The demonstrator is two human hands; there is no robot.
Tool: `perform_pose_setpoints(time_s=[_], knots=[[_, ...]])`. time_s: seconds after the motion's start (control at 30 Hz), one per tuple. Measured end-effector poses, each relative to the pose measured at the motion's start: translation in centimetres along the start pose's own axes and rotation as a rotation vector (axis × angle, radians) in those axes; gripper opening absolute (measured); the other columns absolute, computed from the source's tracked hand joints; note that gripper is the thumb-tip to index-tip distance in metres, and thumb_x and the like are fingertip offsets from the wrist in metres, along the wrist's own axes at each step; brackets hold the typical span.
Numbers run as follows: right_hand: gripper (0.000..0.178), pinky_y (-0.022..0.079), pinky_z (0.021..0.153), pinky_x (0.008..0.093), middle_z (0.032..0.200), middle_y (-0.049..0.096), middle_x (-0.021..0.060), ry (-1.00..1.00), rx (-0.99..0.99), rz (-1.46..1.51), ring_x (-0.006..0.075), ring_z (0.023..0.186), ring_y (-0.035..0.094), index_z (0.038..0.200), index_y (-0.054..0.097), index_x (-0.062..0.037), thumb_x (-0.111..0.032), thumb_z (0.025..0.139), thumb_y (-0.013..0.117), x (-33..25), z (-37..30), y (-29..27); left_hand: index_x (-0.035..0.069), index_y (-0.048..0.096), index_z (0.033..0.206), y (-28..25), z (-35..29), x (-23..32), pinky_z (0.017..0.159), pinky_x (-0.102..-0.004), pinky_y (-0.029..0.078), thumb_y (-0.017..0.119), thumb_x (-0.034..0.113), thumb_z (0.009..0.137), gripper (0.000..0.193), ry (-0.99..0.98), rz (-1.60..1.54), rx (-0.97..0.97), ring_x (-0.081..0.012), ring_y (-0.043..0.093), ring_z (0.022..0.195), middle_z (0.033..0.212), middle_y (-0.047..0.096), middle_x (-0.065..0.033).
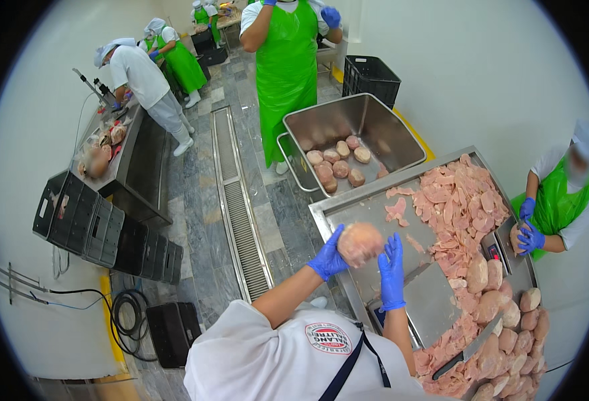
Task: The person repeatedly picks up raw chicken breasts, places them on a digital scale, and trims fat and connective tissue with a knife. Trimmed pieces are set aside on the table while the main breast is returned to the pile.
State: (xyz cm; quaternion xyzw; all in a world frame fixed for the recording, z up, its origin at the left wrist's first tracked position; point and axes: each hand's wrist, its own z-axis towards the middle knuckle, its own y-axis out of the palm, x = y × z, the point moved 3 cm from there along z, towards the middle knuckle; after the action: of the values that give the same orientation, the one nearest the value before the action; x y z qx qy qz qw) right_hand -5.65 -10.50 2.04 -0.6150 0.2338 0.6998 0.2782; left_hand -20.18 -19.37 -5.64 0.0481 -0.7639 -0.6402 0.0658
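Note:
My left hand (328,257), in a blue glove, grips a round lump of pale pink meat (361,244) from its left side, above the table's near left edge. At the lump's right side is my right hand (392,275), also blue-gloved, its fingers stretched upward and apart; whether a fingertip touches the meat I cannot tell. Below that hand lies the flat steel plate of a scale (431,304). A large knife (482,339) with a black handle rests on the meat to the right. Meat slices (458,207) and several rounded lumps (502,307) cover much of the steel table (355,210).
Beyond the table stands a deep steel tub (391,137) holding several meat lumps. A co-worker in green (562,207) handles meat at the right; another person (288,73) stands beyond the tub. Stacked black crates (107,227), a coiled hose (129,317) and a floor drain (238,214) lie left.

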Motion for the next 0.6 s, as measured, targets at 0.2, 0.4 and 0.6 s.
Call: perform_pose_setpoints(time_s=[0.2, 0.4, 0.6], knots=[[0.056, 0.037, 0.109, 0.0363, 0.148, 0.044, 0.0076, 0.052, 0.044, -0.113, 0.0220, 0.129, 0.047, 0.148, 0.040, -0.0059, -0.029, 0.100, 0.057, -0.4, 2.3, -1.0, 0.008, 0.052, 0.133, 3.8, 6.0, 12.0, 0.096, -0.0429, 0.051, 0.043, 0.046, 0.103, 0.049, 0.334, -0.050, -0.357, -0.0287, 0.060, 0.113, 0.135, 0.056, -0.0120], [0.047, 0.042, 0.102, 0.0313, 0.137, 0.053, 0.0082, 0.165, 0.239, -0.145, 0.0186, 0.123, 0.051, 0.141, 0.049, -0.0025, -0.025, 0.100, 0.056, 4.5, 0.1, -4.9, 0.008, 0.046, 0.141, 11.8, 9.5, 19.5, 0.104, -0.0429, 0.047, 0.045, 0.039, 0.104, 0.049, 0.639, 0.684, -0.148, -0.0282, 0.056, 0.124, 0.141, 0.053, -0.0127], [0.039, 0.044, 0.096, 0.0315, 0.130, 0.055, 0.0072, 0.287, 0.310, -0.128, 0.0165, 0.114, 0.053, 0.135, 0.055, -0.0046, -0.018, 0.098, 0.058, 8.3, -3.6, -7.9, 0.008, 0.047, 0.142, 10.7, 9.3, 10.5, 0.105, -0.0380, 0.045, 0.051, 0.032, 0.103, 0.046, 0.275, 0.946, -0.148, -0.0212, 0.057, 0.122, 0.138, 0.055, -0.0075]])
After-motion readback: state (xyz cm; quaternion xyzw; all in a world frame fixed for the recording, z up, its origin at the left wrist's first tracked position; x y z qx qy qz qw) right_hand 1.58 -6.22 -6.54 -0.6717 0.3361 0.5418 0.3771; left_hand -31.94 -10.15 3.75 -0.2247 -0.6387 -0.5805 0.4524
